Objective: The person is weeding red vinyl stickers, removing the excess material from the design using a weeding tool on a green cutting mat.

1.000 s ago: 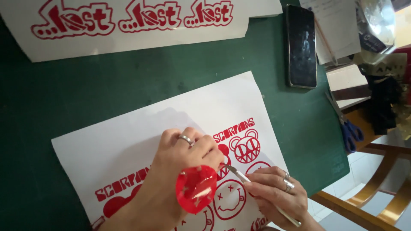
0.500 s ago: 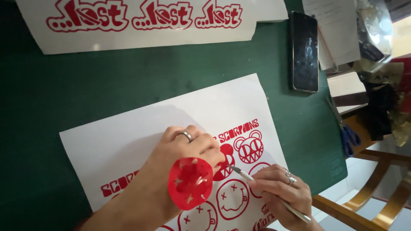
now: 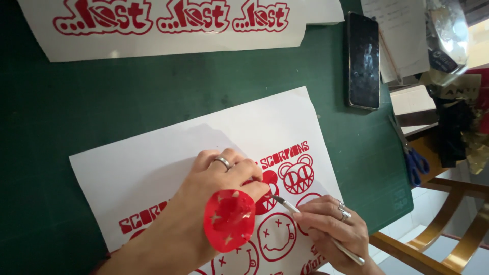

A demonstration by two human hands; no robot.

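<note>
Weeding red vinyl from the sticker sheet (image 3: 153,158).
My left hand (image 3: 224,173) presses flat, open; right hand (image 3: 331,224) grips the weeding tool (image 3: 285,204). I'd keep its tip, probably touching, shallow.

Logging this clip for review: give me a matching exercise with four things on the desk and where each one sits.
Things:
1. smartphone
2. blue-handled scissors
3. silver weeding tool
4. peeled red vinyl scrap

Places:
A. stuck to the back of the left hand
B. held in the right hand
C. lying screen-up on the green cutting mat
D. off the mat's right edge

Pairs: 1-C, 2-D, 3-B, 4-A
</note>
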